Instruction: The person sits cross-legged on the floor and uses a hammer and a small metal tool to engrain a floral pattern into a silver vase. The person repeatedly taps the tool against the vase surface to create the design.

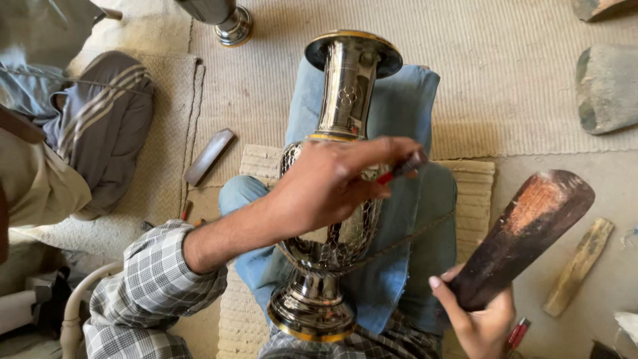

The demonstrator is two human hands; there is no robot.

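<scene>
polished metal vase (345,100) lies lengthwise on the person's lap, on blue denim, its gold-rimmed foot toward the body and its mouth pointing away; a thin cord (405,240) crosses its belly. left hand (325,186) rests on the vase's engraved middle, fingers pinched together on a small red-handled tool (402,169). right hand (482,319) is clamped around the handle of a dark wooden paddle (525,229), raised beside the vase. woven mat (505,73) covers the floor beyond.
</scene>
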